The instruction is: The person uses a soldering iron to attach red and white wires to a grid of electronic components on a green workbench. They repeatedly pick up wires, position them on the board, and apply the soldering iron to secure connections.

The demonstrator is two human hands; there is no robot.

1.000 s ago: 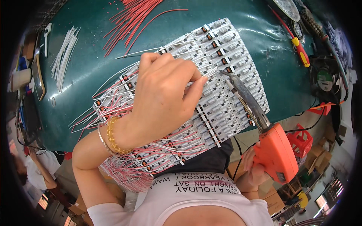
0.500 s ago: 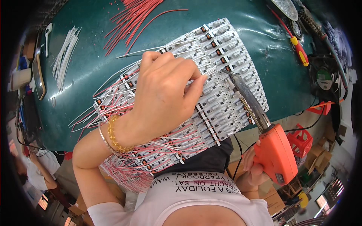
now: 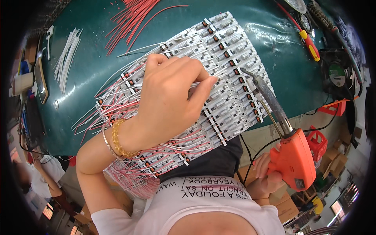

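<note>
A large panel of small white circuit boards lies tilted from the green table toward my lap. My left hand, with a yellow bead bracelet and a silver bangle at its wrist, is over the middle of the panel. Its thumb and index finger pinch a white wire, whose end pokes out to the right. My right hand is wrapped round the handle of an orange soldering gun. The gun's dark tip hovers by the panel's right half, a little apart from the wire. Red and white wires trail off the panel's left side.
On the green table lie red wires and a bundle of white wires. A red-and-yellow screwdriver and a black fan are at the right. A phone lies at the left edge. Another person sits at far left.
The soldering gun has moved right, its tip drawing away from the wire end at my left fingers. My left hand stays nearly in place; the whole view has shifted slightly.
</note>
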